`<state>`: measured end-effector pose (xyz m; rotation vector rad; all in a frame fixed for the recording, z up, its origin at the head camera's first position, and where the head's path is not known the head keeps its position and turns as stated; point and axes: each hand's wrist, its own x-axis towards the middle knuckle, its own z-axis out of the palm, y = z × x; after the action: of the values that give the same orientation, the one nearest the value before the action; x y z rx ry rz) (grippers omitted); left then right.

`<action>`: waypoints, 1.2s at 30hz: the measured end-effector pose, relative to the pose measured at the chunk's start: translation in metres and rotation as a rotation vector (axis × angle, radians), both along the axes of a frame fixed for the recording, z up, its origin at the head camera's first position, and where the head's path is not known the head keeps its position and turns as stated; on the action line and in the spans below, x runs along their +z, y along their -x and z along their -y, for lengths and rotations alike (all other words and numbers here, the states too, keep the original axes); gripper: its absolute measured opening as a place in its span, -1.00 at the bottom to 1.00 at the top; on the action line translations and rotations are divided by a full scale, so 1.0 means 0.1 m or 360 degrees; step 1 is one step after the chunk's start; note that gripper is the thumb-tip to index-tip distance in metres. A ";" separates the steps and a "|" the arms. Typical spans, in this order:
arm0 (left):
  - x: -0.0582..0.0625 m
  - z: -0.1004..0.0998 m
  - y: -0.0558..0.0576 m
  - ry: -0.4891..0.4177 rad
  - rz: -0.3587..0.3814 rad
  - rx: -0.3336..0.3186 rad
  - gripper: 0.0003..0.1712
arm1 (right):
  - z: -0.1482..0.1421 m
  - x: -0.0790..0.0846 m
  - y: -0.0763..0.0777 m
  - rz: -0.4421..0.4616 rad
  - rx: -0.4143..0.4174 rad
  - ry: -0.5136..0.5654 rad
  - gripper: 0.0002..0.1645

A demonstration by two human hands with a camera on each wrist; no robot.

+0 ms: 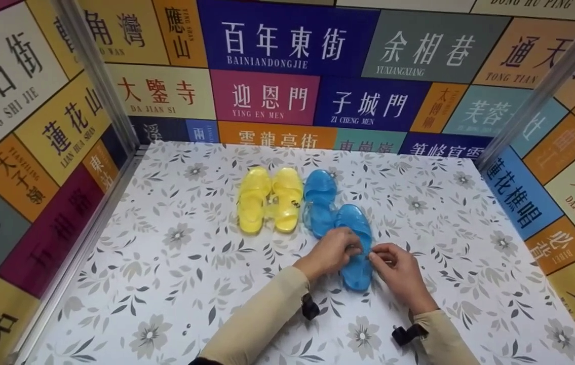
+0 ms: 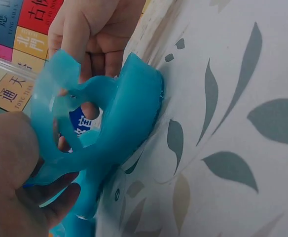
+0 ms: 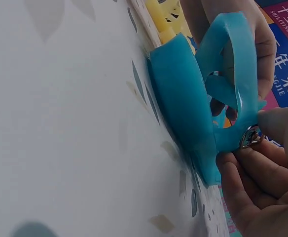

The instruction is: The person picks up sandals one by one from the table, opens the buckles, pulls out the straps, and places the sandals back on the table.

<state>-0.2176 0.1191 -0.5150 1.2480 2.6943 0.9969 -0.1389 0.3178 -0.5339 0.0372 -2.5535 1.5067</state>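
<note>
A blue jelly sandal (image 1: pixel 356 275) lies sole down on the floral-covered surface, its heel toward me. On its left side my left hand (image 1: pixel 332 252) has its fingers curled at the translucent strap (image 2: pixel 48 143). From the right, my right hand (image 1: pixel 403 276) pinches the strap's side beside a small shiny buckle (image 3: pixel 251 137), thumb above and fingers below. The ankle strap stands up in a loop behind the heel in both wrist views. The other blue sandal (image 1: pixel 320 195) sits just up and left of this one, partly overlapped by it.
A pair of yellow sandals (image 1: pixel 252 210) stands side by side, left of the blue ones. White cloth with grey flowers and leaves (image 1: pixel 165 284) covers the table. Panels printed with colourful street names (image 1: pixel 287 45) rise at the back and both sides, with metal corner posts (image 1: pixel 110 76).
</note>
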 end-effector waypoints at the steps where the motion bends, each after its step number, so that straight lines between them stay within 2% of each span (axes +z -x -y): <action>1: 0.00 0.02 -0.01 0.0007 0.0000 -0.0013 -0.86 | 0.00 0.00 0.00 0.0008 0.0003 -0.0010 -0.74; 7: 0.05 0.09 -0.11 0.0014 0.0021 -0.0046 -0.55 | 0.01 -0.02 -0.01 0.0037 0.0020 -0.0132 -0.65; 13: 0.10 0.19 -0.27 0.0011 0.0149 0.0058 -0.32 | -0.01 -0.05 -0.07 0.0101 0.0060 -0.0121 -0.52; 18: 0.09 0.30 -0.44 -0.0080 0.0162 0.0114 -0.16 | -0.04 -0.06 -0.13 0.0157 0.0146 -0.0229 -0.36; 21: 0.07 0.35 -0.56 -0.0130 0.0208 0.0192 -0.01 | -0.07 -0.05 -0.16 0.0227 0.0229 -0.0241 -0.22; 23: 0.07 0.36 -0.64 -0.0178 0.0282 0.0278 0.11 | -0.08 -0.05 -0.18 0.0261 0.0285 -0.0210 -0.13; 27: 0.05 0.36 -0.75 -0.0211 0.0534 0.0484 0.29 | -0.09 -0.04 -0.19 0.0295 0.0362 -0.0168 -0.01; 30: 0.03 0.34 -0.76 -0.0141 0.0726 0.0537 0.20 | -0.07 -0.02 -0.21 0.0305 0.0362 -0.0159 0.02; 33: -0.01 0.32 -0.72 -0.0123 0.0826 0.0468 -0.09 | -0.05 -0.01 -0.22 0.0299 0.0352 -0.0168 0.02; 36: -0.06 0.30 -0.69 -0.0235 0.0849 0.0366 -0.40 | -0.03 0.01 -0.22 0.0283 0.0367 -0.0180 0.03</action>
<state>-0.1488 0.0890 -0.5214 0.5697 2.3996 1.3441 -0.1170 0.3204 -0.5332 0.2302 -2.8592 1.4996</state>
